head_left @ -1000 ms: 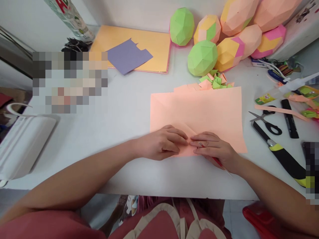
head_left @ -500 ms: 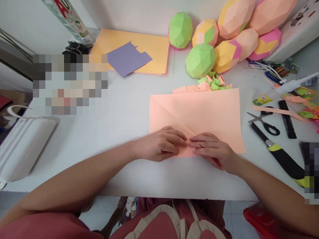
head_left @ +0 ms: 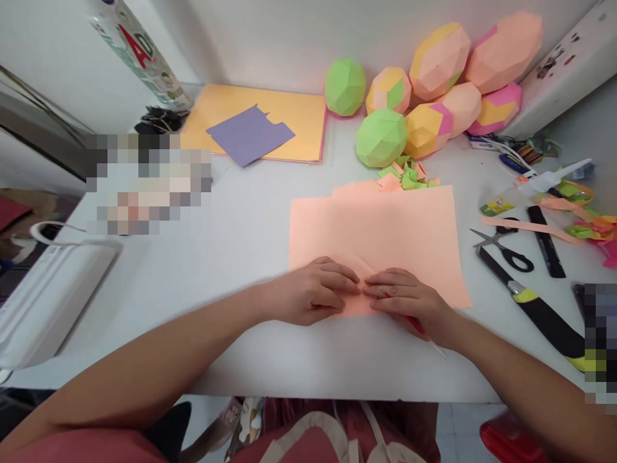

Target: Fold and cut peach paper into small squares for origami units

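A peach sheet of paper [head_left: 385, 238] lies on the white table [head_left: 231, 257] in front of me. My left hand [head_left: 313, 292] presses its curled fingers down on the sheet's near edge. My right hand [head_left: 409, 299] meets it fingertip to fingertip on the same edge, closed around a thin red pen [head_left: 418, 325] that pokes out behind the palm. A small folded flap of the paper sits between the two hands.
Paper polyhedron balls [head_left: 424, 90] in green, peach, yellow and pink stand at the back. Small folded scraps [head_left: 407, 177] lie behind the sheet. Yellow card with a purple piece [head_left: 250, 134] is back left. Scissors [head_left: 504, 247], a cutter [head_left: 540, 312] and a glue bottle [head_left: 549, 180] lie right.
Both hands stay pressed on the paper's near edge. The view has tilted, so everything on the table sits slightly lower in the picture.
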Demonstrator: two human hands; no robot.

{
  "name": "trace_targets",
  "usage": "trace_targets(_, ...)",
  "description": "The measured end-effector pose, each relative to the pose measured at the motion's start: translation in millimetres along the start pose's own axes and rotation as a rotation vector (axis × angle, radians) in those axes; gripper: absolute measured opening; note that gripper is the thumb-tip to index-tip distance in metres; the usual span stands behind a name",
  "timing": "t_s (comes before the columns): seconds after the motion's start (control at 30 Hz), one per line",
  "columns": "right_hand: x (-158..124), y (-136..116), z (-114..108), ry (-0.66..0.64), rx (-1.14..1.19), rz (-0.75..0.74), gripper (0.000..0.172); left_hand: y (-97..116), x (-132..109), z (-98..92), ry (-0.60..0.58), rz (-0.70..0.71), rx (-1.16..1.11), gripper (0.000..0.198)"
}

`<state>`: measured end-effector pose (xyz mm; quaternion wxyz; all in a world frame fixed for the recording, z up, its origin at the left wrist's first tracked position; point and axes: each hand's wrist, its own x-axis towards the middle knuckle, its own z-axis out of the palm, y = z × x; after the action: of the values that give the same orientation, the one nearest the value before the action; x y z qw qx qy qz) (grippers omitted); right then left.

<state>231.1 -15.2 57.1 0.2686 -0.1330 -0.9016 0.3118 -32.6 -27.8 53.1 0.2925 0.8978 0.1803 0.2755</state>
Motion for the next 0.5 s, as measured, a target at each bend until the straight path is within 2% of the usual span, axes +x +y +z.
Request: trace_targets(0.5,-0.1,0.1,2.1,0.014,0.028,0.0,0.026,4.4,1.5,-2.1,-0.08,0.009,0.072,0.024)
